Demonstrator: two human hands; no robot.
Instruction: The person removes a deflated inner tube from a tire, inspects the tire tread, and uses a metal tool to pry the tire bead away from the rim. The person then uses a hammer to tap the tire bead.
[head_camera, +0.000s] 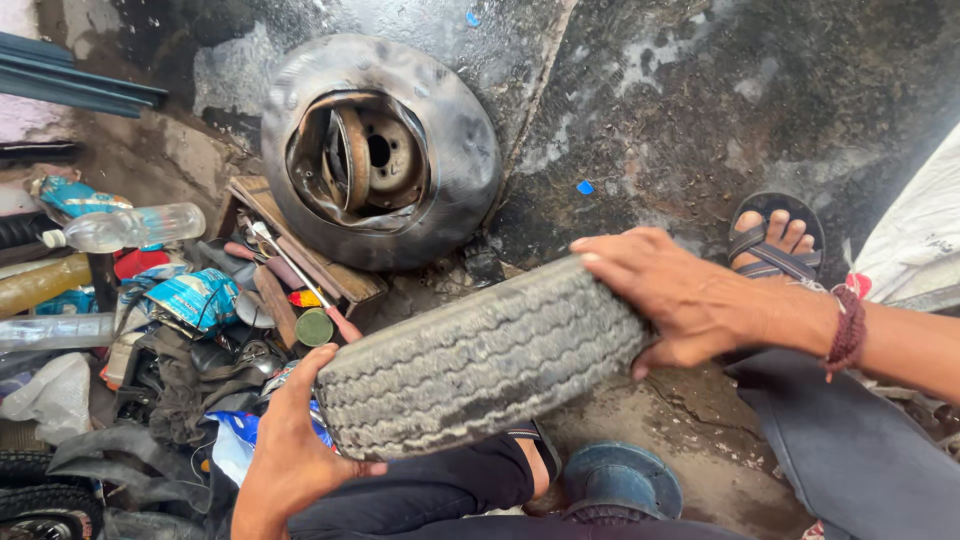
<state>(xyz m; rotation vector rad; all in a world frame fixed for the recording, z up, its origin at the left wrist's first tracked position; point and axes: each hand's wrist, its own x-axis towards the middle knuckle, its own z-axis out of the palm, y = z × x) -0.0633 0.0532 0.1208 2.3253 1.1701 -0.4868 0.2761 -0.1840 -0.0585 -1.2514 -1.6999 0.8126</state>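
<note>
A: Head view. Surface?
B: Bare concrete floor (700, 120), dark, oil-stained, grey patches, small blue scraps on it. No worktop; all work at floor level.
A: Packages, labels?
B: Left edge: crumpled blue-and-white wrapper (195, 295), clear plastic bottle (125, 228) lying on its side above it, yellowish bottle (40, 283) below that. Small green round lid (314, 327) by a wooden block (300, 250). Print too small to tell.
A: Hands?
B: Left hand (290, 450) cupped under the near-left end of the grey tyre (480, 360), fingers wrapped on it. Right hand (680, 300) flat, fingers spread, pressing its right end. Grip of both: closed on the tyre.
A: Tyre position?
B: Centre frame, tread up, over the person's lap. Behind it, a second tyre with rusty rim (380, 150) lies flat on the floor. Sandalled foot (775, 240) to the right.
</note>
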